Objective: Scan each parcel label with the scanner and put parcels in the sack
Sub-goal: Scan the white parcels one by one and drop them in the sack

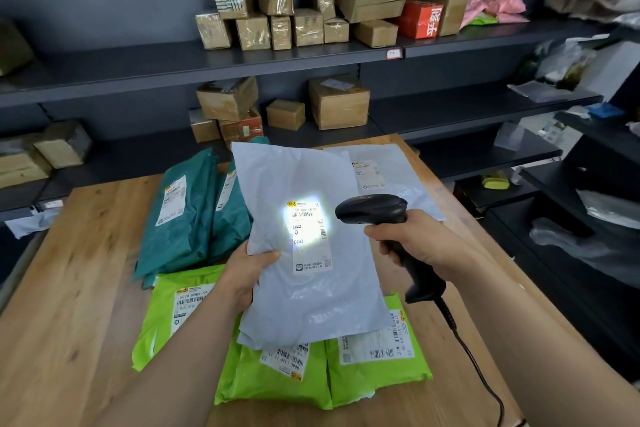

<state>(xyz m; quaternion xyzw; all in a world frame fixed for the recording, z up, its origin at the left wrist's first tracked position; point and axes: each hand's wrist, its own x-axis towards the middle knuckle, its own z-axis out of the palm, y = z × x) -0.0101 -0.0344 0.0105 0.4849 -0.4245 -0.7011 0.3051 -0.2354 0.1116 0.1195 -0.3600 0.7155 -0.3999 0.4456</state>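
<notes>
My left hand (pixel 247 272) grips the left edge of a pale grey parcel (pixel 304 302), held tilted above the table. Its white label (pixel 309 236) faces me and is lit by a bright white patch of scanner light. My right hand (pixel 420 243) holds the black corded scanner (pixel 374 210) by its handle, its head pointing left at the label from close by. Under the grey parcel lie three bright green parcels (pixel 162 315) with labels up. Behind them lie dark teal parcels (pixel 183 215). Another pale grey parcel (pixel 391 170) lies flat at the back right. No sack is in view.
The wooden table (pixel 76 281) holds all the loose parcels. Dark shelves (pixel 242 59) behind it carry many cardboard boxes. More shelving with plastic bags stands along the right side (pixel 571 218). The scanner cable (pixel 481 374) trails down at the lower right.
</notes>
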